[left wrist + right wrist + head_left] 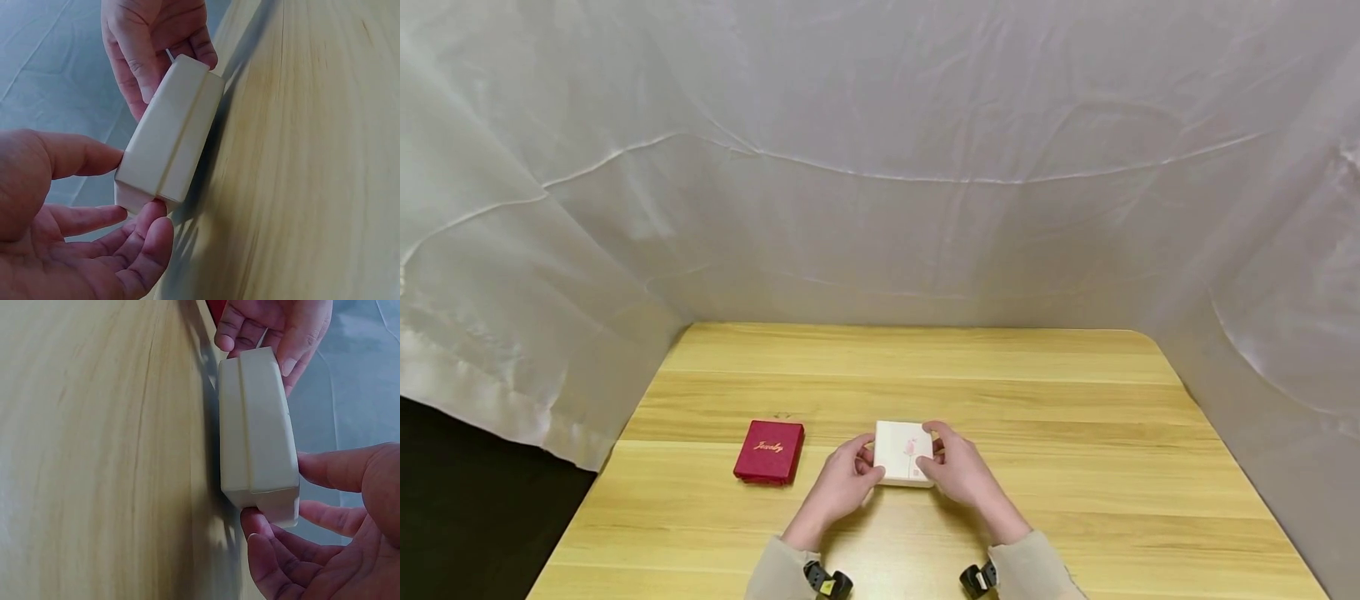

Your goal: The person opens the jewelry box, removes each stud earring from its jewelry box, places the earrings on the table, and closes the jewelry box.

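Observation:
A small square white box (895, 454) with a pink flower printed on top is held between both hands near the middle of the table. My left hand (844, 482) grips its left side, thumb at the near corner. On the opposite side my right hand (958, 471) holds it, with the thumb over the top near the print and a finger at the far corner. In the left wrist view, a seam between lid and base runs along the white box (165, 134). The lid sits on the base in the right wrist view of the box (265, 425). Its inside is hidden.
To the left of the hands lies a dark red box (770, 452) with gold "Jewelry" lettering. The wooden table (1075, 417) has pale curtains (910, 233) behind it and at both sides. Dark wrist devices (827, 581) sit on the sleeves.

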The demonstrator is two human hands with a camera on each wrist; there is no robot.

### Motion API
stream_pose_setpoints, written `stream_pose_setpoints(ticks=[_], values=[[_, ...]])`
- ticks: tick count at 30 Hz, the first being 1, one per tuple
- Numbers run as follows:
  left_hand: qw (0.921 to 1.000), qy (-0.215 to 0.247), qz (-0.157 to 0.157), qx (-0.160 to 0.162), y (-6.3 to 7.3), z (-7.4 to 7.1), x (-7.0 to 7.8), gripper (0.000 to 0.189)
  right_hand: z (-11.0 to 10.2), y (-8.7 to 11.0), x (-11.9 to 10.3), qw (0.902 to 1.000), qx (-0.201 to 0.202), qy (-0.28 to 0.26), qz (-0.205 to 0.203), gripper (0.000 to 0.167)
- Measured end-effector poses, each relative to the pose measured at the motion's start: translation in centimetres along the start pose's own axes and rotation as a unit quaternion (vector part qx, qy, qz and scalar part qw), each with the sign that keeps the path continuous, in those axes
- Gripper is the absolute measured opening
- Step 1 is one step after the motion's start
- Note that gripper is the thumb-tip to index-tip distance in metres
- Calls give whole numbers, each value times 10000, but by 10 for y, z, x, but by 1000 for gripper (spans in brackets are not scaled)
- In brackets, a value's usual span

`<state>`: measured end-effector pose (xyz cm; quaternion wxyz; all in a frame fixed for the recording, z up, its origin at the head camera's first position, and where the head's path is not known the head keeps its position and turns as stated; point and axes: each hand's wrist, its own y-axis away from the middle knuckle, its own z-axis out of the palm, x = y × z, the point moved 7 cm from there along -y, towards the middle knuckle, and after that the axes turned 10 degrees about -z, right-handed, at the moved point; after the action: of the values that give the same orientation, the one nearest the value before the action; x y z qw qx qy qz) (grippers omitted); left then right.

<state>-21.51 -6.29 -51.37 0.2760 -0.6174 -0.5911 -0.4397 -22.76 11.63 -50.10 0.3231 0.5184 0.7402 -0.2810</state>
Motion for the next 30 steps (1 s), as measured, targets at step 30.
stream_pose_setpoints(ticks=[30], values=[[9925, -1060, 500, -341, 2, -10, 1, 94, -3, 0, 11, 9991, -429, -46, 0, 82]])
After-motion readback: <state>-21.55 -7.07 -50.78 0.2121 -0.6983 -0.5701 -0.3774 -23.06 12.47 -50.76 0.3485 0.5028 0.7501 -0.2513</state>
